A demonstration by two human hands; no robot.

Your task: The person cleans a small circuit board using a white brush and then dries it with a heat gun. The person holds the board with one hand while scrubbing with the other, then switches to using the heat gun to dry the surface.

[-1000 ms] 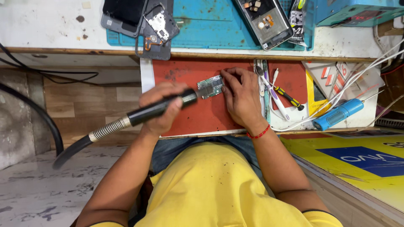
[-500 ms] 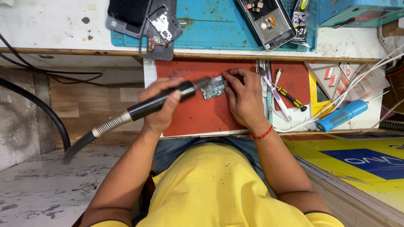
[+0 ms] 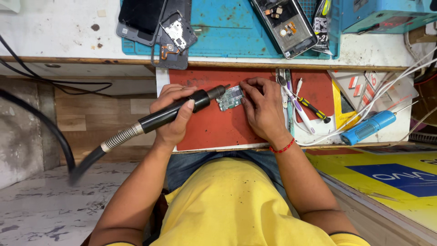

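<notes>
The left hand (image 3: pixel 175 116) had its fingers wrapped around a black hot-air handpiece (image 3: pixel 177 111), nozzle aimed at a small circuit board (image 3: pixel 231 97) on the red mat (image 3: pixel 214 127). The right hand (image 3: pixel 263 109) pinned the board's edge with curled fingertips, grasping nothing.

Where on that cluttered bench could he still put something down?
The red mat is bare below the small green circuit board, between the left hand and right hand. The white benchtop upper left is mostly open. Right of the mat, tools and white cables crowd everything.
</notes>
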